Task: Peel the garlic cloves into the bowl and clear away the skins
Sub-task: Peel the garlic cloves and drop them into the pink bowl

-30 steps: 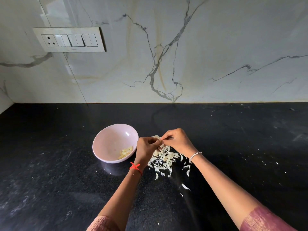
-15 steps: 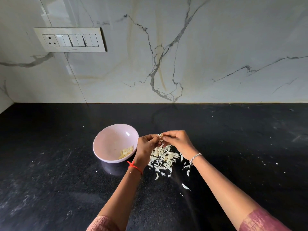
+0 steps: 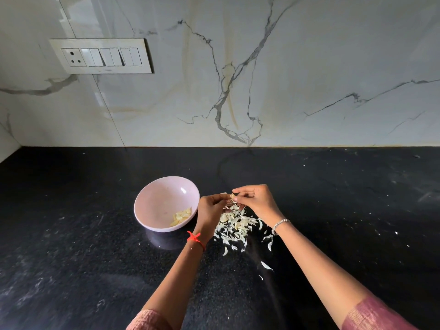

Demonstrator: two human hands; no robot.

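Two hands are meeting above the skin heap: the left hand and the right hand are close together, both pinching one garlic clove at their fingertips, just right of the bowl and over the dark surface.

Judging from this, the small clove could be slipping out of the pinch and dropping into the skins below, where pale clove and pale husk would be hard to tell apart. Papery bits are probably clinging to fingers, so some could be riding into the bowl with the clove. The skins are light, and a careless sweep or a puff of air could be scattering them wider, making the clearing harder. The left wrist is hanging near the bowl's rim, so a nudge could be shifting it.

Counting:
- one bowl
- one clove in hand
- one cluster of peeled cloves at the bowl's near side, perhaps half a dozen, overlapping too much to number surely
- one heap of skins, far too many to count
- two stray flakes lying apart, nearer the person
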